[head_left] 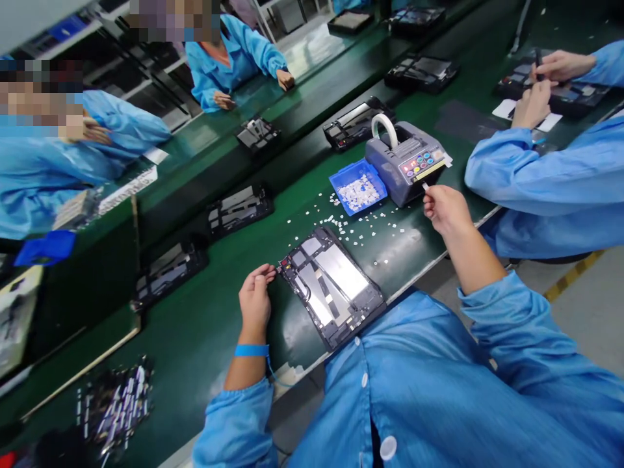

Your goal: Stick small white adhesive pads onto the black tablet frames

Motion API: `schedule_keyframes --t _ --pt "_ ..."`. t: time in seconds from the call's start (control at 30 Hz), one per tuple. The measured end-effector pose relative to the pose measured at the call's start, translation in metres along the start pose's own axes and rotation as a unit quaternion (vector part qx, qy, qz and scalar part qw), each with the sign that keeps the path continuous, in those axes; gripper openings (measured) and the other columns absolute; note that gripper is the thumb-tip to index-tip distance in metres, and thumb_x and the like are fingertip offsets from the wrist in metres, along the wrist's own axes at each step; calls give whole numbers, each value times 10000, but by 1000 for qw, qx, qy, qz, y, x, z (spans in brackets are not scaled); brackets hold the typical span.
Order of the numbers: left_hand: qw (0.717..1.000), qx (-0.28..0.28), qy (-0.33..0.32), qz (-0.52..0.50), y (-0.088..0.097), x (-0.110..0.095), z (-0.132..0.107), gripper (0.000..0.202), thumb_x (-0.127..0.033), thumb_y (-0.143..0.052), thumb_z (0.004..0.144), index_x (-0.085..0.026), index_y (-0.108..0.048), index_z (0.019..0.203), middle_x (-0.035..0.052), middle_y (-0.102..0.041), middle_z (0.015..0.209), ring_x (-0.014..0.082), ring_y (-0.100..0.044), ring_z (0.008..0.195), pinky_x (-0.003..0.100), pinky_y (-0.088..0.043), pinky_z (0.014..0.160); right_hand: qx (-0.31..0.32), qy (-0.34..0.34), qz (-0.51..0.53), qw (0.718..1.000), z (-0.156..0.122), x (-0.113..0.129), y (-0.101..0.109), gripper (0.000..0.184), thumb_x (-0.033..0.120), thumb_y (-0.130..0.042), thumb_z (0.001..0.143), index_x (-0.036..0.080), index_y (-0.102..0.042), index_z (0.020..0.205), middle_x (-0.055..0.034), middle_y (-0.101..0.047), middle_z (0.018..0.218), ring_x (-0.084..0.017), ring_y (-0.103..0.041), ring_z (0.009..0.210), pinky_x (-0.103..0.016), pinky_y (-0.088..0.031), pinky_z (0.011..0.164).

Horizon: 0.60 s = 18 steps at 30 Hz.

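An opened tablet (334, 283) lies on the green bench right in front of me, its inner boards and silver plates facing up. At its left corner, my left hand (256, 292) has thumb and fingers pinched together; whatever is between the fingertips is too small to make out. A blue band circles that wrist. My right hand (446, 208) pinches a small white piece of tape (426, 187) at the front of a grey tape dispenser (404, 162). A roll of white tape (385, 130) stands in the top of the dispenser.
Beside the dispenser sits a blue tray (358, 187) of small white pieces, with more scattered around it. Several opened tablets, including one tablet (170, 270), line the bench. A heap of thin parts (121, 406) lies at lower left. A co-worker's hands (541, 91) work at right.
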<state>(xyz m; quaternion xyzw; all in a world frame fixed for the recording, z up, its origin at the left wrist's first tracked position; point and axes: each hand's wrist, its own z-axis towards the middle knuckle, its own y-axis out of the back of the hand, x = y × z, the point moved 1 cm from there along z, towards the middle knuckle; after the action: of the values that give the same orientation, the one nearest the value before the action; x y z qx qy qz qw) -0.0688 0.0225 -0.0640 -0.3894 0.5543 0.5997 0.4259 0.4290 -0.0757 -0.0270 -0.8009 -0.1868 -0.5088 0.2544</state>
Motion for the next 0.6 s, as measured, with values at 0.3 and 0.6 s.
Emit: schedule_keyframes --t 0.3,0.6 --pt "997 5 -47 55 -31 -119 -55 250 -346 -636 939 -204 -733 1120 93 -744 1099 256 -698 1034 410 -555 957 246 49 -120 961 -129 -24 -71 157 365 -727 837 215 -687 818 -11 -704 732 -124 -596 590 -237 -459 539" --pt "958 119 123 -229 -69 -144 -62 207 -342 -761 859 -181 -671 953 28 -689 854 142 -631 760 284 -517 746 425 99 -253 863 -175 -40 -150 197 445 -674 893 279 -711 794 -14 -714 726 -218 -665 657 -339 -539 610"
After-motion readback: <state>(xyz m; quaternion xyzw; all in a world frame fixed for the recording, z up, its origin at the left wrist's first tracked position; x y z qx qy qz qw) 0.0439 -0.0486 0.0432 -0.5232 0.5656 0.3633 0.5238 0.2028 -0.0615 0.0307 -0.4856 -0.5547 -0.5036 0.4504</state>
